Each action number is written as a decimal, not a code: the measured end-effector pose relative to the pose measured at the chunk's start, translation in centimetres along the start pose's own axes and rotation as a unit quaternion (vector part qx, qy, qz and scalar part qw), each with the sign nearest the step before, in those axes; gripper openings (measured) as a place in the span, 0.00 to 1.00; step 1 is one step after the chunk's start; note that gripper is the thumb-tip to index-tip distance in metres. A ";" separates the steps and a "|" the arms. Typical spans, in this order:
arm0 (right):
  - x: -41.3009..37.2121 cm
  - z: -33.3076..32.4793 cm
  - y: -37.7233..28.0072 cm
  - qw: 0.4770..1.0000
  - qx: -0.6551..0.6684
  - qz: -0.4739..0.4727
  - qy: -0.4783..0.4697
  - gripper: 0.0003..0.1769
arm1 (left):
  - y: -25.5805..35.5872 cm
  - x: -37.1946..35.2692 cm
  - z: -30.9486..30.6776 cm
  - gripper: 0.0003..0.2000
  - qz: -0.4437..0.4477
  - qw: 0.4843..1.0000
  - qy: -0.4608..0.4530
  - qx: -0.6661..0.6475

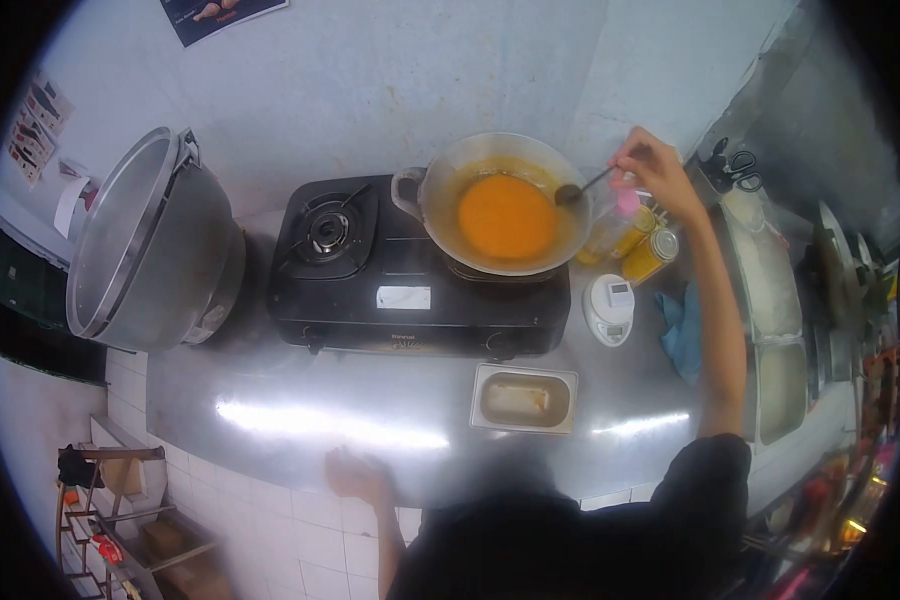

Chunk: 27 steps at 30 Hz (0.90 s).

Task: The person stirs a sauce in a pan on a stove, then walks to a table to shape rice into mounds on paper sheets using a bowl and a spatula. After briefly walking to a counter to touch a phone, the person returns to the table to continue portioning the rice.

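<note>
My right hand [652,170] is closed around the thin handle of a small dark ladle [568,195]. The ladle's head hangs over the right inner side of a wok [440,215]. Orange liquid [508,217] fills the bottom of this wok, which sits on the right burner of a black two-burner gas stove [420,325]. Beside my right forearm are jars with yellow contents [650,256] and something pink. My left hand [360,475], blurred, is low by the counter's front edge, away from the wok; its fingers do not show clearly.
A large metal pot [160,260] stands left of the stove. On the steel counter [270,400] are a white kitchen scale [608,308], a rectangular metal tray [480,420] and a blue cloth [678,335]. Black-handled scissors [742,172] and metal containers [778,385] line the right side.
</note>
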State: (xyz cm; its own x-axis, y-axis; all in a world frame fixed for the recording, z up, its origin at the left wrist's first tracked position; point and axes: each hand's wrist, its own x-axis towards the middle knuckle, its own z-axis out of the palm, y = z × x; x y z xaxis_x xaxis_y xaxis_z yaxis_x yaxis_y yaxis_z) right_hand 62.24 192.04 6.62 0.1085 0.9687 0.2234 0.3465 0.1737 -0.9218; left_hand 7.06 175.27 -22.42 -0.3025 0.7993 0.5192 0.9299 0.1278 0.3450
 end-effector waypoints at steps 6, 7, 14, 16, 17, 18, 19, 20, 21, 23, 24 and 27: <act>7.4 1.8 2.8 0.998 0.025 -0.026 -0.055 0.03 | 0.3 0.1 0.0 0.23 0.004 1.000 -0.002 0.025; 8.2 2.7 3.1 0.997 0.044 -0.036 -0.044 0.03 | 0.3 0.1 0.0 0.23 0.008 1.000 -0.005 0.029; 9.8 8.4 3.6 0.988 0.127 -0.036 -0.081 0.04 | -0.2 -0.1 0.3 0.22 0.006 1.000 -0.016 0.022; 9.6 8.9 4.0 0.981 0.163 -0.016 -0.106 0.04 | -0.1 0.0 0.3 0.22 0.015 0.999 -0.007 0.030; 9.4 8.8 4.0 0.981 0.163 -0.014 -0.106 0.04 | -0.1 -0.1 0.2 0.22 0.015 0.999 -0.009 0.030; 9.2 8.3 4.2 0.987 0.133 -0.017 -0.089 0.04 | -0.1 -0.1 0.2 0.22 0.015 0.999 -0.006 0.029; 8.9 7.7 4.4 0.992 0.102 -0.022 -0.072 0.04 | -0.1 -0.1 0.3 0.22 0.016 1.000 -0.002 0.027; 8.4 7.1 4.6 0.992 0.101 -0.022 -0.070 0.04 | -0.3 -0.1 0.3 0.22 0.016 1.000 -0.003 0.025; 7.9 6.4 4.9 0.995 0.095 -0.017 -0.031 0.04 | -0.4 -0.2 0.4 0.23 0.014 1.000 -0.002 0.018; 6.7 4.8 5.7 0.996 0.088 -0.014 0.008 0.04 | -0.4 -0.2 0.4 0.23 0.012 1.000 -0.001 0.010; 5.8 4.1 6.2 0.996 0.086 -0.017 0.035 0.04 | -0.4 -0.2 0.4 0.23 0.006 1.000 -0.003 0.011; 2.4 2.2 6.4 0.995 0.068 -0.009 0.079 0.04 | -0.2 -0.2 0.2 0.23 0.003 1.000 -0.002 0.013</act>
State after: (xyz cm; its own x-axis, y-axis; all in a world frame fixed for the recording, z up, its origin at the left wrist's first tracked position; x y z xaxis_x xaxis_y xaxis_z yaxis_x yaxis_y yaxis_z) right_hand 62.65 195.84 0.55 0.2521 0.9273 0.2767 0.2210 0.2232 -0.9494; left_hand 6.98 175.24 -22.76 -0.2971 0.8018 0.5185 0.9367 0.1393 0.3212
